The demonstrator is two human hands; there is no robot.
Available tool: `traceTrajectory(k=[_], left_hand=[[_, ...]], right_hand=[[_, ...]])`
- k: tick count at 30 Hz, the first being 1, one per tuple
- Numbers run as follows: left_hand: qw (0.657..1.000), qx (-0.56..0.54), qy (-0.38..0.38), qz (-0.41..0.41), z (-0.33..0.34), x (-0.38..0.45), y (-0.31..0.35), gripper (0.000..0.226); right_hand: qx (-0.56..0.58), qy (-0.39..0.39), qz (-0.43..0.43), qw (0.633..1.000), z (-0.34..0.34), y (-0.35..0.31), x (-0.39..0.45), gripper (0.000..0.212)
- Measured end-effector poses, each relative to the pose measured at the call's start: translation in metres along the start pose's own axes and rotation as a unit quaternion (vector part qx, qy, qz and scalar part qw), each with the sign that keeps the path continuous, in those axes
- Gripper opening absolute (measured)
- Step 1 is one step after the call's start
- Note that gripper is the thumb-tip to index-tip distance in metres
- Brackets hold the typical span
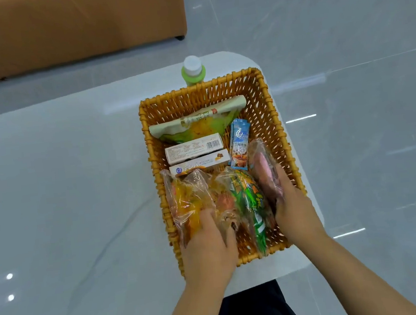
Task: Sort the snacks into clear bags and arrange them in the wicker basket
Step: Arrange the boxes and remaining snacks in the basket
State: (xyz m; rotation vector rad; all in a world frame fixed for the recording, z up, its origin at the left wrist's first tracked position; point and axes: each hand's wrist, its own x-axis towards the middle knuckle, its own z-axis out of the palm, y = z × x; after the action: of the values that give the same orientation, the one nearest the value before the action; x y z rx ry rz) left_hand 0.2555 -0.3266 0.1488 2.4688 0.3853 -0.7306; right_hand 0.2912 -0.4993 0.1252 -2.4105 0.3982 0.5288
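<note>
A wicker basket [269,115] stands on the white table. Its near half holds three clear bags: one with orange and yellow snacks [185,200], one with green packets [249,199], and one with pink items [264,166] against the right wall. My left hand [210,241] presses down on the orange bag, fingers spread over it. My right hand [291,205] grips the near end of the pink bag. Behind the bags lie two white boxes [196,153], a blue sachet [239,143] and a green pouch [198,122].
A green bottle with a white cap [192,70] stands just behind the basket. The white table [65,198] stretches to the left; its rounded right edge runs close beside the basket. A brown sofa [59,26] sits on the grey floor beyond.
</note>
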Motion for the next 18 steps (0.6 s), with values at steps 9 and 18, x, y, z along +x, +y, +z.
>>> traceTrajectory(k=[9, 18], left_hand=[[0.998, -0.055, -0.001, -0.005, -0.021, 0.005, -0.005, 0.020], [0.987, 0.153, 0.021, -0.034, -0.035, 0.008, -0.042, 0.034]], right_hand=[[-0.010, 0.006, 0.056, 0.998, -0.003, -0.014, -0.021, 0.071], [-0.101, 0.071, -0.051, 0.991, 0.038, -0.052, -0.049, 0.067]])
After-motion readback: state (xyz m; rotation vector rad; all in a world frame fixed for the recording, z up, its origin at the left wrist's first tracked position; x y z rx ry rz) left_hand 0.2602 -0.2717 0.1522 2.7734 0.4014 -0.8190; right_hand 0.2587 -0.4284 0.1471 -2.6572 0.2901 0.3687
